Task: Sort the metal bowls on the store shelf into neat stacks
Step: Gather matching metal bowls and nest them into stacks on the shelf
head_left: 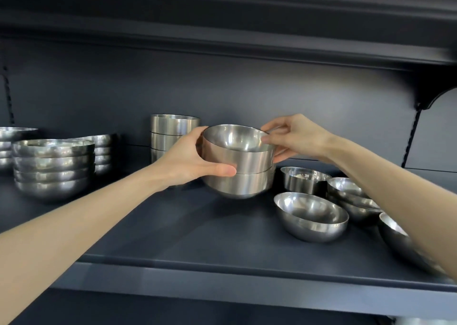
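Gripping the two-bowl stack (243, 176) at its 9 o'clock with left hand (185, 159) | right hand (299, 136) pinching the top rim at 3 o'clock

The middle bowls (238, 161) are brushed silver, with mirror glints inside the top one. The stack (53, 166) at left is shinier silver, banded with dark reflections. The loose bowls (311, 216) at lower right are polished silver with white highlights. The shelf (197, 238) is matte dark slate blue, its back panel (222, 89) the same, paling to grey at centre right. The bracket (425, 102) at upper right is black.
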Motion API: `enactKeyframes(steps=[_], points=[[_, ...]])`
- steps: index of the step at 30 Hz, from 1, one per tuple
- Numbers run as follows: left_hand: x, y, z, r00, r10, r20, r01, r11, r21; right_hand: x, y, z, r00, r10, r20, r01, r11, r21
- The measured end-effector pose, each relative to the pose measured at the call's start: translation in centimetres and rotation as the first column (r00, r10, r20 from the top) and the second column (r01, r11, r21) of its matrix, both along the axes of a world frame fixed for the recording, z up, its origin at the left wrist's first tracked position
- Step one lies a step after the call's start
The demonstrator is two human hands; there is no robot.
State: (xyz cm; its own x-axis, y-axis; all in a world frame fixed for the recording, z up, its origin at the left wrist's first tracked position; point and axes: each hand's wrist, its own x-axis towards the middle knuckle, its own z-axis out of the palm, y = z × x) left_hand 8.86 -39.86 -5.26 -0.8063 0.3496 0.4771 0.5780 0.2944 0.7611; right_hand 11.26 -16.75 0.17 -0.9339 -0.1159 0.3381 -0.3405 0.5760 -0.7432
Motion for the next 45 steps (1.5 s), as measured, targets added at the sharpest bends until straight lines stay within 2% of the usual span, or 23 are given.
enactKeyframes(steps=[7,17,30,45], points=[[-1.6,1.6,2.8,0.994,-0.007,-0.109,0.01,1.0,0.027,-0.3,0.6,3.0,0.993,-0.057,-0.102,0.058,0.998,0.011],[-5.7,4.5,4.6,0.981,-0.009,-0.193,0.013,1.0,0.023,-2.9,2.8,4.5,0.976,-0.108,-0.188,0.092,0.992,-0.089],[-10.5,7.4,4.7,0.982,-0.039,-0.183,0.048,0.998,0.042,-7.6,5.3,4.4,0.966,-0.159,-0.204,0.146,0.986,-0.076],[-13.0,8.2,2.6,0.991,-0.05,-0.121,0.053,0.998,0.019,-10.9,6.4,2.2,0.977,-0.173,-0.127,0.166,0.984,-0.063]])
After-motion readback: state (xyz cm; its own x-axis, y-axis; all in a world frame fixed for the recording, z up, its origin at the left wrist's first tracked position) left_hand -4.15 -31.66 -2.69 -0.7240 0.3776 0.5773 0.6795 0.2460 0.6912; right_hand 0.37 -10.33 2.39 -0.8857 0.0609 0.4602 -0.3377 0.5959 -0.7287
